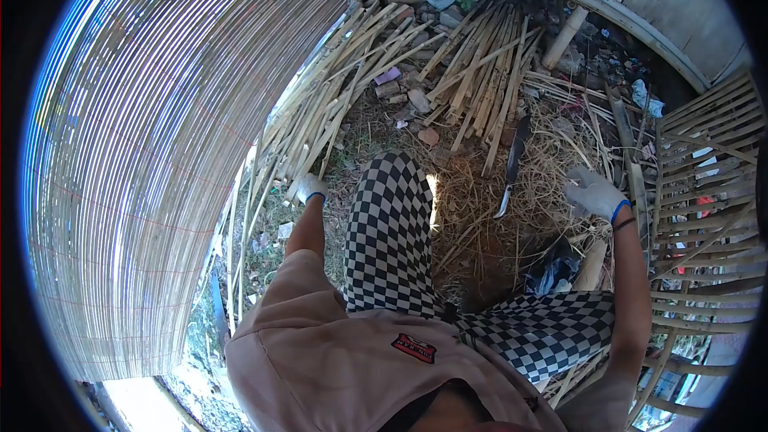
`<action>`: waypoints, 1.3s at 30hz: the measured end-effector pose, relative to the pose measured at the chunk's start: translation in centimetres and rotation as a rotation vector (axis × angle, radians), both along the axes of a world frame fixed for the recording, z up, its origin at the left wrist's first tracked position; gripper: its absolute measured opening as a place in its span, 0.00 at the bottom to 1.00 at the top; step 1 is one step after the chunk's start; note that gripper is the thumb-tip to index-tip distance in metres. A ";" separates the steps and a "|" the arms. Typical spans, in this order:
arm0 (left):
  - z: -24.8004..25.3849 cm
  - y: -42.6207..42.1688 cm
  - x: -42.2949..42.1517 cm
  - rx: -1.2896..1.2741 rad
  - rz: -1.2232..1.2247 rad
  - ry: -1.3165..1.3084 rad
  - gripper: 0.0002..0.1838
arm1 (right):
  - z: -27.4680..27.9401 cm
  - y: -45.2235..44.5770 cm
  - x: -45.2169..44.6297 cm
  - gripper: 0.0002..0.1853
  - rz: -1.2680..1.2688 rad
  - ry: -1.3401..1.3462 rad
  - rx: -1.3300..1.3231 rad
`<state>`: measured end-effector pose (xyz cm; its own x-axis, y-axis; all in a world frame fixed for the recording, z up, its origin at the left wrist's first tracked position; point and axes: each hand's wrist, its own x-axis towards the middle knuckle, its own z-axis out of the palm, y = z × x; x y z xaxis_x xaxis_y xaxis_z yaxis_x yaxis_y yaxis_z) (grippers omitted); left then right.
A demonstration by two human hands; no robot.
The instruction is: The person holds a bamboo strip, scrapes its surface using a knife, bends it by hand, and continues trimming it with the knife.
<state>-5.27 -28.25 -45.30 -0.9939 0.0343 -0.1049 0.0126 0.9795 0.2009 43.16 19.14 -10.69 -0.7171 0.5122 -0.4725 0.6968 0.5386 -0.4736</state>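
My left hand (310,186), in a whitish glove with a blue cuff, is at the lower ends of a pile of split bamboo strips (320,120). Its fingers are hidden, so whether it grips a strip does not show. On the other side, my right hand (594,194), gloved the same way, hovers over or rests on dry bamboo shavings (544,168) with its fingers apart and nothing in them. Between the hands, nearer the right one, a long dark-bladed machete (516,156) lies on the shavings, its handle end towards me.
A second heap of bamboo strips (484,72) lies ahead. At left hangs a slatted bamboo screen (152,152); a bamboo lattice (708,208) stands at right. A black plastic bag (554,264) and a bamboo piece (591,266) lie by my right knee. Rubble and litter line the back wall.
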 end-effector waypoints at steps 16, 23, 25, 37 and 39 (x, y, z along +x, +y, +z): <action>3.0 -1.7 0.1 0.716 -0.005 -0.442 0.29 | -0.3 1.4 -2.2 0.36 0.073 -0.078 0.100; 11.0 -3.1 3.7 0.193 -0.161 -0.047 0.43 | 1.4 -0.5 -3.3 0.34 0.071 -0.077 0.106; 13.7 -4.0 6.0 0.203 -0.166 -0.048 0.43 | 2.0 -1.1 -3.5 0.33 0.076 -0.084 0.108; 14.3 -11.0 19.2 0.146 -0.128 0.117 0.28 | -0.2 -0.1 -3.0 0.32 0.123 -0.226 0.111; 13.9 -13.0 20.3 0.075 -0.123 0.236 0.27 | -0.3 0.0 -3.2 0.32 0.152 -0.250 0.123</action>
